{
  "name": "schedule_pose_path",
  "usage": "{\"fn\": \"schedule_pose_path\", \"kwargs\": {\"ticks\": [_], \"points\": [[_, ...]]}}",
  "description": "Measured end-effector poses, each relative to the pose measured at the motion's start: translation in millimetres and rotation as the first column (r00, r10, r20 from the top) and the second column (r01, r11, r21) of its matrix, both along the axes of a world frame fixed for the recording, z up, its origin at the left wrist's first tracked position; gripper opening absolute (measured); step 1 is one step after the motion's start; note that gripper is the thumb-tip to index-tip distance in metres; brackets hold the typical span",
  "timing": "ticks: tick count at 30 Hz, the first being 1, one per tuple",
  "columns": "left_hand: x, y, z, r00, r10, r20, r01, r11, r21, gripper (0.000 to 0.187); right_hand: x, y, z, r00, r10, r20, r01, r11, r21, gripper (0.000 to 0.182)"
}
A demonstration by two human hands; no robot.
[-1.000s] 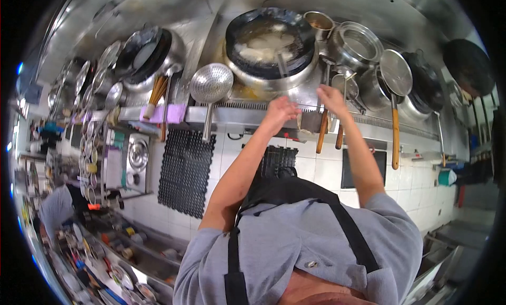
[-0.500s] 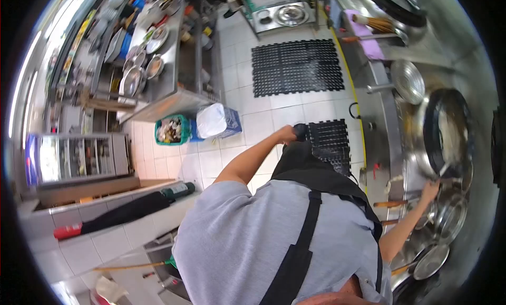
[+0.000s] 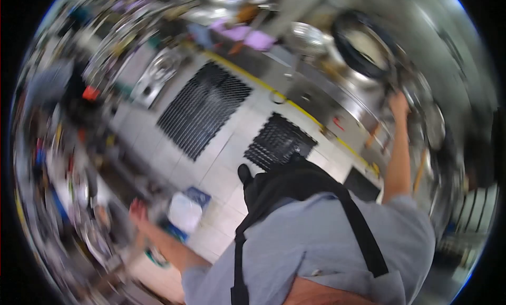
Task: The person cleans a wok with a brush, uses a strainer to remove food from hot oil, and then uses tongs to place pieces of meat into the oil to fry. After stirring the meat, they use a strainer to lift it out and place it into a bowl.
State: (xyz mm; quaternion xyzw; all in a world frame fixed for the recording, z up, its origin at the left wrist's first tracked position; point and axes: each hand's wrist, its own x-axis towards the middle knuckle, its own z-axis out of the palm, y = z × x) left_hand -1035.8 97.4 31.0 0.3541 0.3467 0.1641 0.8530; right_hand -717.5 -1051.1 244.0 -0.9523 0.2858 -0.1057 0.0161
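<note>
My right hand reaches to the stove at the upper right. Its fingers are closed round what looks like the handle of a large dark-rimmed wok, which holds something pale. My left hand is stretched out to the left, beside the steel counter. Motion smears its fingers, and nothing can be made out in it. Near that hand stands a blue box with a white top. A shiny metal strainer or bowl sits beside the wok.
Black rubber mats lie on the white tile floor. A yellow strip runs along the stove front. Purple cloths lie on the stove edge. At the left, blurred dishes crowd the counter. A blurred person seems to stand at the far left.
The whole view has swung round to the left. My left hand has gone from in front of my body out to the left side counter. My right hand remains by the wok.
</note>
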Motion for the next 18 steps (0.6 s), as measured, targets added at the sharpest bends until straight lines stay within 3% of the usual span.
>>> {"fn": "schedule_pose_path", "kwargs": {"ticks": [1,2,3,4,5,6,11,18], "points": [[2,20,23,0.995,0.031,-0.098,-0.023,0.997,0.077,0.038,-5,-5,-3,0.999,-0.014,0.046,0.012,0.999,0.053,0.039],[6,-13,40,0.979,0.193,-0.068,-0.099,0.737,0.668,0.041,-8,0,-3,0.987,0.026,0.161,-0.037,0.997,0.063,0.036],[1,40,47,0.985,0.147,-0.094,-0.108,0.936,0.334,0.037,-9,39,22,0.976,-0.120,0.184,0.064,0.956,0.286,0.031],[-5,90,55,0.978,0.157,-0.140,-0.165,0.985,-0.047,0.034,-8,29,5,0.939,-0.175,0.297,0.021,0.889,0.458,0.024],[-9,109,63,0.951,0.261,-0.163,-0.276,0.958,-0.076,0.034,-5,40,8,0.913,-0.258,0.316,0.026,0.810,0.586,0.021],[-10,120,63,0.923,0.346,-0.167,-0.356,0.934,-0.030,0.033,-5,49,13,0.865,-0.374,0.334,-0.012,0.651,0.759,0.020],[-2,150,52,0.837,0.529,-0.140,-0.533,0.846,0.012,0.031,-13,96,40,0.769,-0.540,0.342,-0.103,0.423,0.900,0.030],[-2,165,39,0.765,0.643,-0.040,-0.644,0.760,-0.089,0.029,-23,111,50,0.773,-0.504,0.385,-0.167,0.424,0.890,0.039]]}}
